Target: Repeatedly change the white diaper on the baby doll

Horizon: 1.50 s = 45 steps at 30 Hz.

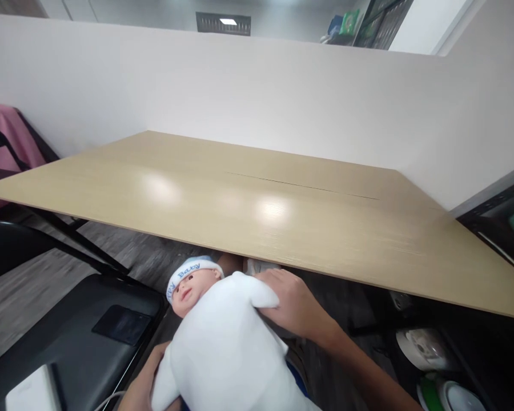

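A baby doll [227, 348] in white clothing and a white-and-blue knit cap [193, 267] lies tilted below the table's front edge, its head toward the upper left. My right hand [293, 302] grips the doll's arm on the right side, fingers partly hidden behind the white sleeve. On the opposite side, my left hand [143, 382] is wrapped round the doll's other arm near the bottom of the view. The doll's lower end runs out of the view.
A wooden table [240, 200] stretches ahead to a white partition [240, 85]. At left, a black chair seat [81, 325] carries a dark phone [122, 324] and a white box-like device [34, 391] with a cable. Round white containers [424, 348] sit under the table at right.
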Tool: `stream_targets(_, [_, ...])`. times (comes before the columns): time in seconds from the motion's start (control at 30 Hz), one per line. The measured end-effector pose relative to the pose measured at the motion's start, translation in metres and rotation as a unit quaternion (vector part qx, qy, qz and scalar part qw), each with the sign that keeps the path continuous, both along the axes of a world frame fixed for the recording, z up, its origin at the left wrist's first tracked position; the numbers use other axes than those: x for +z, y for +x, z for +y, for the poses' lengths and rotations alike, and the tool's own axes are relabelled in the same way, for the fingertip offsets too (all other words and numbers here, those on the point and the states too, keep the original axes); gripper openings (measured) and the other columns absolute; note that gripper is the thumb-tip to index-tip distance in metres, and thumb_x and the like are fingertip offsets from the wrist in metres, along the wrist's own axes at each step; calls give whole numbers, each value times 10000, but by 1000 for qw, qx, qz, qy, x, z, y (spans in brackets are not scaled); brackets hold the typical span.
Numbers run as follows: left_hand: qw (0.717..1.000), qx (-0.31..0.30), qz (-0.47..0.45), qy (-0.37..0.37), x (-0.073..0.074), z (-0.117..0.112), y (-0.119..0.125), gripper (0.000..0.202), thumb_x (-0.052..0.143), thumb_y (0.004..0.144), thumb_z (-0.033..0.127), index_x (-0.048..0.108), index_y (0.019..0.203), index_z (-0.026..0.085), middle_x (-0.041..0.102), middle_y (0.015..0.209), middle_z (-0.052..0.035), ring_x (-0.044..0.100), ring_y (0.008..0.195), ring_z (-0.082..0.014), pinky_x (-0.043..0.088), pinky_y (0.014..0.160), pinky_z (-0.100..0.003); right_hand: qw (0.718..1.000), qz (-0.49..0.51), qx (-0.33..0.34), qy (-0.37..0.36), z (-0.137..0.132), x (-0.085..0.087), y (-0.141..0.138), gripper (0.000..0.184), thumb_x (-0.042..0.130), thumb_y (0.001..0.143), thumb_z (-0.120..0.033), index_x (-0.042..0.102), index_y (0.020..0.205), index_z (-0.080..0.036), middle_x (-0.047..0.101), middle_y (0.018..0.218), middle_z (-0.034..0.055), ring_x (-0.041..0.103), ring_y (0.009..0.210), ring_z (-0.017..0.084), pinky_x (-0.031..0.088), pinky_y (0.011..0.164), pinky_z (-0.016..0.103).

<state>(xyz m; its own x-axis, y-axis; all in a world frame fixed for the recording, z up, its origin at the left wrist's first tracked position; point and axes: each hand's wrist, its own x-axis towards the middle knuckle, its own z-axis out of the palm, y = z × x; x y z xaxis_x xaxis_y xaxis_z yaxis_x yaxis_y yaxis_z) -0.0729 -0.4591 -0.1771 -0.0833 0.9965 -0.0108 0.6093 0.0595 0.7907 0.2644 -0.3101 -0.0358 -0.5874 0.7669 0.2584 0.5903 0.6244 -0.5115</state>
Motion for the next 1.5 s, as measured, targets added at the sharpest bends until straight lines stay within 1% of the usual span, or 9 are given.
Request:
stream_targets(0.1, [998,6,-53,39,47,4,4,579,772,810,426,649,1367,328,828,1311,-78,825,1105,-375,687,923,-470,999,-1,-27,43,-22,36,23,317,685,961,-236,683,1276,-262,797,1137,52,733,1029,271,556,920,388])
stream_targets(0.2, [996,-78,-18,50,94,37,10,598,789,883,410,606,1447,331,801,1387,-59,817,1156,-319,672,913,-360,994,-5,-94,49,-37,65,48,256,635,1020,-296,696,1269,-294,804,1129,41,754,1006,269,569,871,376])
stream_targets(0.33, [983,-156,38,92,148,124,31,599,822,824,382,649,1393,313,816,1343,-42,804,1156,-330,637,894,-351,975,-25,-221,27,-25,75,80,244,633,1016,-429,740,1187,-292,832,1091,45,782,947,287,576,783,363])
stream_targets(0.47, [964,-232,51,116,176,221,62,556,788,843,426,695,1364,255,834,1284,-65,791,1137,-338,590,905,-386,948,-63,-310,24,14,60,113,314,626,969,-562,747,1061,-287,847,984,76,787,856,331,538,662,374])
stream_targets(0.63, [946,-273,140,104,172,295,77,442,779,838,459,744,1198,205,841,1108,-84,773,958,-310,498,747,-343,941,-51,-333,22,45,31,142,403,643,951,-696,763,1097,-340,863,1013,94,798,844,395,551,627,438])
stream_targets(0.77, [945,-247,194,94,167,314,62,392,782,826,465,724,1128,222,824,1024,-63,749,870,-279,447,683,-311,940,-37,-338,33,52,15,150,401,634,979,-677,743,1235,-389,858,1139,87,805,979,422,597,719,492])
stream_targets(0.97, [955,-208,203,59,163,335,39,494,714,907,735,700,1037,259,804,970,-42,736,850,-273,456,685,-323,937,-67,-341,27,83,2,156,356,608,980,-622,735,1184,-360,840,1004,80,785,845,377,562,646,455])
stream_targets(1.33, [955,-187,202,110,147,457,66,707,680,876,889,719,1150,239,821,1081,-88,749,954,-323,491,751,-370,934,-74,-349,23,201,-2,167,513,545,1005,-776,706,1040,-290,819,976,94,751,840,343,512,681,412])
stream_targets(1.5, [950,-168,202,167,144,513,77,762,651,885,898,747,1267,245,828,1204,-101,754,1049,-339,532,826,-388,918,-107,-371,88,260,-12,174,578,502,1024,-786,710,1054,-248,807,1035,123,741,891,348,470,707,396])
